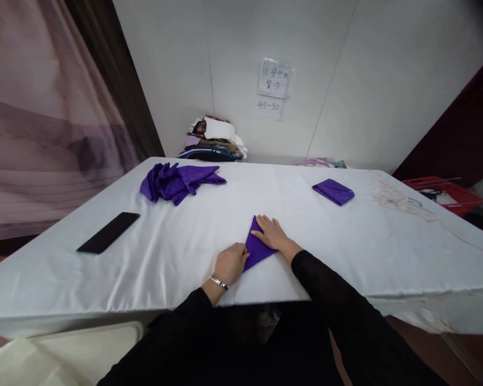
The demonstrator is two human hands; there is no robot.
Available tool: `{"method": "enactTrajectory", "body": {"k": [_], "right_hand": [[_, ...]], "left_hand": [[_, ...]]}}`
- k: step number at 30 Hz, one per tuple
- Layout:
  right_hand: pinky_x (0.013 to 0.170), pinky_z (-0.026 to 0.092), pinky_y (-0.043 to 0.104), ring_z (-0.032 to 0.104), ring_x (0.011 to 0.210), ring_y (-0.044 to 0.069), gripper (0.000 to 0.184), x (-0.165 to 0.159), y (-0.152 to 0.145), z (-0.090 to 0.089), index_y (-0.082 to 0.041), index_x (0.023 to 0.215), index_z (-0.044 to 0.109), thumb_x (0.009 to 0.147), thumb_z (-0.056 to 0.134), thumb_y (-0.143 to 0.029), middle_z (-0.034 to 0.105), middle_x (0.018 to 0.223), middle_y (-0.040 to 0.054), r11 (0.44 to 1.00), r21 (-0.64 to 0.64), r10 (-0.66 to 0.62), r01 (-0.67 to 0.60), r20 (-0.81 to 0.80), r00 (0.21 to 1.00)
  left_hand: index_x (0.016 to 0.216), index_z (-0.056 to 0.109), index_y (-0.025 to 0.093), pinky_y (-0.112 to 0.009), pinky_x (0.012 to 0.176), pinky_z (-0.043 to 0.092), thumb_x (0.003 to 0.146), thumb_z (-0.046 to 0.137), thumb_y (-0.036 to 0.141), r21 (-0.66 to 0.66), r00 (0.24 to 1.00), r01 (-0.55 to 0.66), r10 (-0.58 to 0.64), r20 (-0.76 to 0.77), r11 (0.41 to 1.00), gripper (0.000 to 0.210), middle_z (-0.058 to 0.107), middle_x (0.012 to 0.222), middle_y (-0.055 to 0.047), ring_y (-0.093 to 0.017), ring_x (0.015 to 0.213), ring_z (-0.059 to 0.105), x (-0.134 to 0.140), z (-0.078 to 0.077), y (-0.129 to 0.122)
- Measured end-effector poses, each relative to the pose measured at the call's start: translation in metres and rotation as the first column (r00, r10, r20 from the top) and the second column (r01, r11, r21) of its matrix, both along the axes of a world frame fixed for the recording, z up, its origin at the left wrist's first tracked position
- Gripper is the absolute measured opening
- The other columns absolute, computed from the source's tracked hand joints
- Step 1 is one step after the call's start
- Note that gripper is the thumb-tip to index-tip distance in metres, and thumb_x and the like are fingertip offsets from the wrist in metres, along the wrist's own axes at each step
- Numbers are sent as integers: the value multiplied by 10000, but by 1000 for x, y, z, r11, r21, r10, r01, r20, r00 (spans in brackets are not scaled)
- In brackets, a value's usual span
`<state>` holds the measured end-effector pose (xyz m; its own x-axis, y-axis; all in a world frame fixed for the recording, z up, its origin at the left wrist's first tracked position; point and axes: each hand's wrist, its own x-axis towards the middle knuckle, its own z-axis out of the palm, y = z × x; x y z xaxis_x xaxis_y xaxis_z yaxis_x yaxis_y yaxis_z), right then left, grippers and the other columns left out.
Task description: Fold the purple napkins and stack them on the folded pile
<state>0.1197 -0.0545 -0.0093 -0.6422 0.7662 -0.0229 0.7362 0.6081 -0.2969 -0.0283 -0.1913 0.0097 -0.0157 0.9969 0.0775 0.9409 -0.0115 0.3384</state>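
Note:
A purple cloth napkin (pixel 258 250), folded to a triangle, lies on the white-covered table (pixel 177 241) in front of me. My left hand (pixel 230 264), with a silver band at the wrist, pinches the napkin's left edge between thumb and fingers. Flat on its upper right part rests my right hand (pixel 271 233), fingers stretched out and thumb spread, covering some of the cloth. Farther right sits another purple napkin (pixel 334 192), folded into a compact flat shape. A loose heap of purple cloth (pixel 177 181) is at the back left.
A dark flat tablet or phone (pixel 108 232) lies on the table's left side. Behind the far edge are stacked folded clothes (pixel 213 140), with handwritten papers (pixel 272 80) on the wall above. A red basket (pixel 446 194) stands beyond the right edge; a pale chair (pixel 88 346) is at lower left.

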Motion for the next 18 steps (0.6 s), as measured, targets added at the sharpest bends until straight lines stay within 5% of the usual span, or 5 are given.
{"method": "enactTrajectory", "body": {"k": [9,13,18], "right_hand": [[1112,78,444,157,1408,230,582,-5,19,9,-173,1410,357,944,245,-503,264,1516,91,983,-149,-118,103,-94,988],[1101,147,435,259,1375,233,512,8,5,8,-191,1377,406,945,303,-448,387,1456,89,971,-215,-155,106,-226,962],[1111,142,449,277,1367,242,511,28,-24,-1,-197,1383,394,910,438,-386,415,1438,95,985,-149,-126,84,-302,945]], "left_hand": [[820,587,223,-251,667,393,856,538,262,-89,997,-30,36,73,996,73,674,841,3,-149,787,617,-4,7,6],[830,600,226,-252,624,378,836,559,296,-179,994,-55,71,83,982,81,679,814,-5,-163,763,619,-6,12,14],[806,591,226,-249,610,363,835,537,298,-220,994,-18,42,104,975,94,677,792,-5,-165,752,612,-11,15,20]]}}
